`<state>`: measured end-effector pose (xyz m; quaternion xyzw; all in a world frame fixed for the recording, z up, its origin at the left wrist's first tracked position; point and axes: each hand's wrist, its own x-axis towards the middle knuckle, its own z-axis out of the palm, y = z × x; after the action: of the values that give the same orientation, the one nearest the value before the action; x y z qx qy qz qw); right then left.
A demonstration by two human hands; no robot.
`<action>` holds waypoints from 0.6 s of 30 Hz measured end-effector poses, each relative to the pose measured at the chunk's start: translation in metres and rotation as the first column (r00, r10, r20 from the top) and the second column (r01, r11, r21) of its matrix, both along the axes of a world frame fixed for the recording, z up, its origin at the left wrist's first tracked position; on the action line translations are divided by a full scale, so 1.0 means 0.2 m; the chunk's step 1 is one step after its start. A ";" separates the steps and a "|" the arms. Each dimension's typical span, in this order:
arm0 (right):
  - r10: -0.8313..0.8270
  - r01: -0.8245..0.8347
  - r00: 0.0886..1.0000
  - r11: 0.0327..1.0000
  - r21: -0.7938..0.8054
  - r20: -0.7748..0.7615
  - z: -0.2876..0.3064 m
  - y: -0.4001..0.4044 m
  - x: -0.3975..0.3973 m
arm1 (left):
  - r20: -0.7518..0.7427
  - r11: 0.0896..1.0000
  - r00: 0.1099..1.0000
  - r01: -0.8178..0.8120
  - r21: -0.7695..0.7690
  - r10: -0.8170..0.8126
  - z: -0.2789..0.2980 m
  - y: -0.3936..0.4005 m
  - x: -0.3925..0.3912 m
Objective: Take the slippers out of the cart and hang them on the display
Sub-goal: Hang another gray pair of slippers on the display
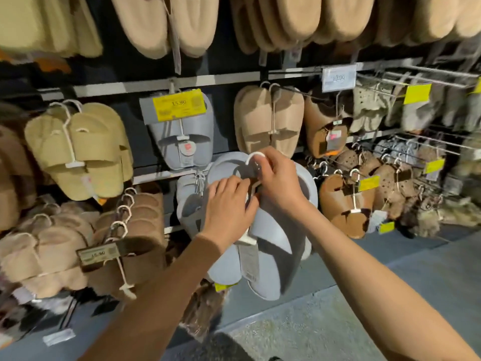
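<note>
Hanging step under way, mid-frame: grey slippers off the display, right hand pinching their white hook, left hand gripping the hanger stem. Next, probably: hook onto the peg under the grey pair, centre of frame.

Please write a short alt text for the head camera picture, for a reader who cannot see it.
Both hands hold a pair of grey slippers by its white hanger in front of a shop display: the right hand pinches the hook, the left hand grips lower. Beige and brown slippers hang all around.
</note>
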<state>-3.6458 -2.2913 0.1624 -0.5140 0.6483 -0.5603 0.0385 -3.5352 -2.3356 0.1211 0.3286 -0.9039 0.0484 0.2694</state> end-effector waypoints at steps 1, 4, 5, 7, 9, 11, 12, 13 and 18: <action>0.009 -0.009 1.000 1.000 -0.003 0.007 0.01 -0.03 -0.03 | -0.011 1.000 1.000 0.005 -0.005 -0.005 0.00 -0.03 -0.03; 0.071 -0.071 0.997 0.997 -0.033 0.012 0.06 -0.15 -0.11 | -0.042 0.999 0.999 -0.031 -0.033 0.030 0.01 -0.15 -0.08; 0.098 -0.097 0.995 0.994 -0.042 0.016 0.08 -0.20 -0.13 | -0.053 0.997 0.997 -0.064 -0.043 0.062 0.03 -0.20 -0.10; 0.144 -0.143 0.990 0.987 -0.067 0.009 0.11 -0.30 -0.19 | -0.072 0.990 0.991 -0.122 -0.071 0.117 0.07 -0.29 -0.15; 0.180 -0.178 0.984 0.980 -0.087 0.012 0.14 -0.40 -0.26 | -0.094 0.980 0.984 -0.159 -0.117 0.148 0.10 -0.38 -0.21; 0.229 -0.225 0.973 0.969 -0.100 0.029 0.18 -0.51 -0.32 | -0.114 0.966 0.974 -0.212 -0.145 0.197 0.12 -0.46 -0.25; 0.256 -0.252 0.966 0.963 -0.099 0.032 0.19 -0.57 -0.34 | -0.134 0.954 0.962 -0.256 -0.154 0.236 0.12 -0.50 -0.26; 0.283 -0.280 0.959 0.956 -0.091 0.026 0.20 -0.63 -0.36 | -0.161 0.943 0.949 -0.297 -0.149 0.273 0.12 -0.55 -0.26; 0.364 -0.364 0.931 0.930 -0.043 -0.017 0.19 -0.96 -0.35 | -0.176 0.859 0.858 -0.502 -0.099 0.482 0.06 -0.73 -0.24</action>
<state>-3.7155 -2.4826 0.2000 -0.6284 0.5290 -0.5560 0.1272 -3.5831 -2.4823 0.1339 0.5317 -0.7618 0.1555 0.3357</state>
